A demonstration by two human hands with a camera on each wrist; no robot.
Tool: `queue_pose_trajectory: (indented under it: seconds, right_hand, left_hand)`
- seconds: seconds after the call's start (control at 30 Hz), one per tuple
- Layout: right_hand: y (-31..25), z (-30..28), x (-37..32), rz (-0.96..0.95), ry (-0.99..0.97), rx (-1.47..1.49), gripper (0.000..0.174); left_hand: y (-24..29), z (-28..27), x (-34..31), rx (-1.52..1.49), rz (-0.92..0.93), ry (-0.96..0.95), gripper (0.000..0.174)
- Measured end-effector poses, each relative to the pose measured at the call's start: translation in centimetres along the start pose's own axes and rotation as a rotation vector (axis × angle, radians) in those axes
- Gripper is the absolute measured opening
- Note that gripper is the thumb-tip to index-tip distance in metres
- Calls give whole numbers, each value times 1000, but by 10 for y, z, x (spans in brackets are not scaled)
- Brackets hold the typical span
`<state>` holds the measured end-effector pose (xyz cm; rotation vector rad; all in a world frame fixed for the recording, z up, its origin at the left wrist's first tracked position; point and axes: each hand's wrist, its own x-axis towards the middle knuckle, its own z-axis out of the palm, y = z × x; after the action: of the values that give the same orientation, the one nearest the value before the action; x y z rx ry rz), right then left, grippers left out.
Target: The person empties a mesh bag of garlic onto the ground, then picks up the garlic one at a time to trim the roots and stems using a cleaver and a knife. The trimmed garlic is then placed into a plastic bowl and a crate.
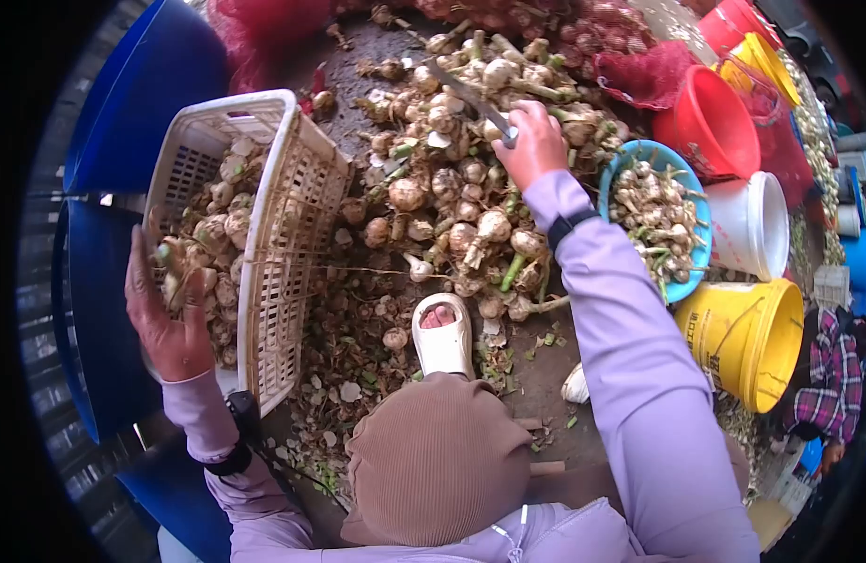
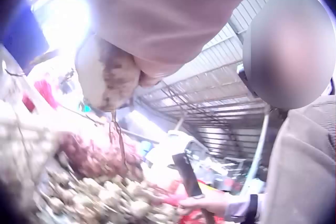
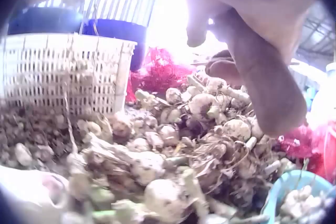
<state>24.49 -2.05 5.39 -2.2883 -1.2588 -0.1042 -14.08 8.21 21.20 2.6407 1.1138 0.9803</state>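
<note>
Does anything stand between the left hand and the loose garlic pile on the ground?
Yes. In the head view, the pile-side wall of the white crate stands between the left hand, at the crate's other side, and the loose garlic pile. The hand would probably have to go over that wall or around the crate.

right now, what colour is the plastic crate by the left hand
The slatted plastic crate is off-white, clearest in the head view.

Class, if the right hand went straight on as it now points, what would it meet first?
Most likely the garlic bulbs heaped just beyond the right hand and its knife, though its height above them is unclear.
</note>
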Motion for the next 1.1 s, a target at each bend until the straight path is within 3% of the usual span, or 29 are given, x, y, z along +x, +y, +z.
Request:
queue_pose_trajectory:
  seconds: [0.07, 0.13, 0.17, 0.2, 0.23, 0.27, 0.33, 0.37, 0.4, 0.43, 0.47, 0.53, 0.6, 0.63, 0.7, 0.73, 1.1]
  right_hand:
    - [-2, 18, 11, 12, -132, -108, 25]
    - [13, 33, 15, -33, -193, -194, 25]
    - [22, 36, 16, -135, -146, -208, 18]
    - [17, 24, 14, -128, -175, -166, 16]
    - [7, 7, 10, -122, -203, -125, 17]
    - [2, 1, 0, -74, -175, 5, 28]
    - [-19, -32, -29, 97, -280, 421, 35]
    - [-33, -45, -50, 306, -305, 858, 37]
    - [-51, -66, -65, 407, -368, 1083, 36]
    - [-56, -76, -79, 424, -391, 1050, 34]
    - [-61, -89, -89, 493, -412, 1012, 32]
    - [-63, -110, -105, 563, -428, 975, 31]
    - [-60, -123, -116, 220, -379, 327, 30]
    - [-65, -124, -121, 221, -380, 333, 30]
    - [-78, -123, -128, -126, -281, 121, 29]
    - [-83, -122, -129, -171, -270, 108, 27]
    - [-70, -122, -137, -190, -202, 1, 33]
  left_hand:
    - [7, 9, 1, -6, 140, -35, 49]
    - [25, 41, -18, -409, -29, -204, 45]
    - [45, 51, -13, -451, -44, -387, 46]
    - [64, 68, -16, -699, -374, -539, 48]
    - [64, 101, -22, -685, -296, -550, 53]
    - [65, 129, -23, -726, -170, -527, 66]
    - [72, 176, -23, -641, 66, -380, 97]
    - [80, 190, -21, -795, 88, -360, 101]
    - [85, 200, -20, -896, 23, -493, 97]
    - [89, 207, -23, -991, -42, -624, 93]
    - [93, 214, -34, -1341, -256, -661, 82]
    - [93, 208, -41, -1357, -349, -706, 80]
    - [93, 200, -49, -1397, -479, -718, 77]
    - [92, 198, -53, -1392, -482, -720, 77]
    - [89, 195, -60, -1302, -365, -701, 75]
    - [88, 196, -63, -1260, -305, -691, 75]
    - [86, 207, -80, -797, 331, -534, 69]
